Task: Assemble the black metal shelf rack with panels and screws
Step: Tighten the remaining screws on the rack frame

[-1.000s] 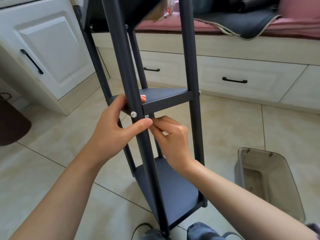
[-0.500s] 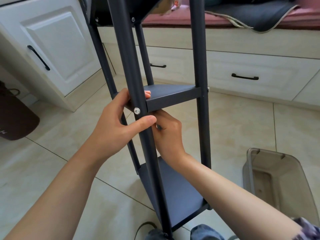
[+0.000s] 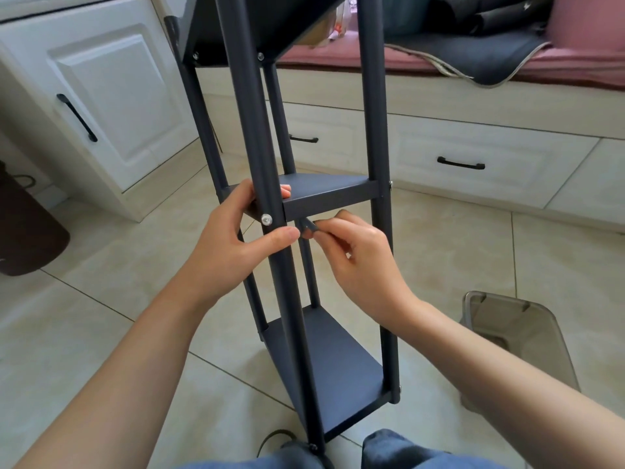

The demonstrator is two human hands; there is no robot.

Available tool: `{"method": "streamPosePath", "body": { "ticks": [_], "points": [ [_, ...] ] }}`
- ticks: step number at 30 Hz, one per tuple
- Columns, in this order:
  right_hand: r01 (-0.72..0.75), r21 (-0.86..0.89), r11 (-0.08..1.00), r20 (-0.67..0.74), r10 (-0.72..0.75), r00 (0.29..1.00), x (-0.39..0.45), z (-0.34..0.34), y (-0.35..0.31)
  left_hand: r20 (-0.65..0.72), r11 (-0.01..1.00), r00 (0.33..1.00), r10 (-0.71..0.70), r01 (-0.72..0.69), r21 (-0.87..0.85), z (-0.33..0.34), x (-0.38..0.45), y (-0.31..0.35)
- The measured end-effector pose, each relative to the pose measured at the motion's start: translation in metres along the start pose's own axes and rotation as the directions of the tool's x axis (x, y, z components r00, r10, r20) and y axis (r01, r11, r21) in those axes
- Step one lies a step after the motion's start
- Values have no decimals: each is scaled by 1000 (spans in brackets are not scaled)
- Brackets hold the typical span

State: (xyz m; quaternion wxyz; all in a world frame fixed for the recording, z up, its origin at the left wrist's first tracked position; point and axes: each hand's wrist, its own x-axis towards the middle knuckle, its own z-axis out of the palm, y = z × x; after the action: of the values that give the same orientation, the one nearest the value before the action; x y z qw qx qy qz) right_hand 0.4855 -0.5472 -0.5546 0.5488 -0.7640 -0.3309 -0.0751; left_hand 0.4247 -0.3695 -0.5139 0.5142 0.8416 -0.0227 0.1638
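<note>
the black shelf rack (image 3: 338,198) stands upright on the tiled floor (image 3: 101,333), directly between the two forearms. the left hand (image 3: 236,245) is wrapped around the near front post (image 3: 270,164), thumb pressed across the post just below a silver screw (image 3: 267,218), fingertips (image 3: 285,190) resting on the middle shelf panel (image 3: 324,191). the right hand (image 3: 358,252) sits just right of that post, under the middle panel, its fingers pinching a small dark tool (image 3: 308,225) whose tip points up toward the panel's underside. the bottom panel (image 3: 334,360) lies below both hands. a clear plastic bin (image 3: 527,333) stands on the floor to the right of the right forearm. white drawers (image 3: 473,157) run beyond the hands.
</note>
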Motion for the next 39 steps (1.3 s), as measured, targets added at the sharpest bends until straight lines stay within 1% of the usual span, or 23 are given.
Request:
{"method": "streamPosePath", "body": {
  "ticks": [3, 11, 23, 32, 39],
  "points": [
    [-4, -29, 1000, 16, 5, 1000, 2, -3, -1, -2, 1000, 1000, -4, 4, -5, 0, 0, 1],
    [-9, -17, 1000, -30, 8, 1000, 1, 9, 0, -15, 1000, 1000, -8, 8, -5, -3, -1, -3],
    [-70, 146, 987, -36, 76, 996, 6, 28, -2, -8, 1000, 1000, -9, 8, -9, -5, -3, -2],
    [-84, 217, 973, -115, 111, 987, 6, 46, 3, 6, 1000, 1000, -3, 3, -15, -4, -1, 0],
    [-17, 307, 952, -195, 80, 978, 11, 63, 6, 20, 1000, 1000, 15, -15, -26, -3, -1, 0]
  ]
}}
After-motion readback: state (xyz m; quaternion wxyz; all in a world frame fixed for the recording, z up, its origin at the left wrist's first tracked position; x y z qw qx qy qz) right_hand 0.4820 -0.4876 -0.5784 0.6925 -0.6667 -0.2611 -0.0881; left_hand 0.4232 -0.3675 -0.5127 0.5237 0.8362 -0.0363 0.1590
